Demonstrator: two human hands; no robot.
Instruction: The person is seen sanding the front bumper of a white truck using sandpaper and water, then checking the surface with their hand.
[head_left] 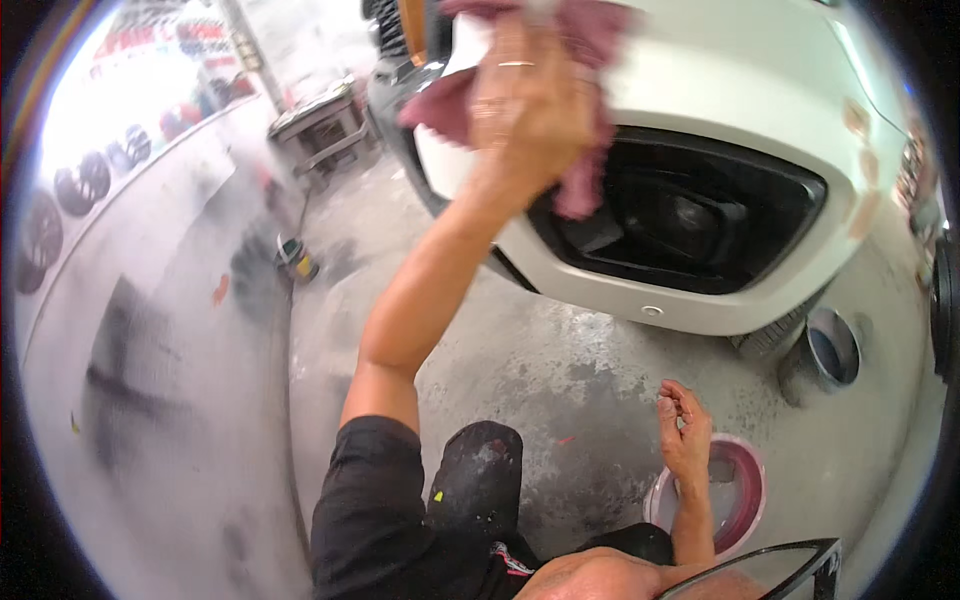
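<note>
The maroon cloth (582,185) lies at upper centre, bunched under the left hand (530,105) against the white car bumper (600,285). Blur hides whether that hand's fingers are spread or pressed together; the right hand (685,430), before the pink bucket (757,490) at lower right, has its fingers loosely curled, pinching nothing visible. If this is wiping, flat, even pressure along the curve should serve best, with loose folds kept off the recess edge. The cloth looks soft and limp, the bumper smooth and rounded, the black lamp recess (770,215) angular.
</note>
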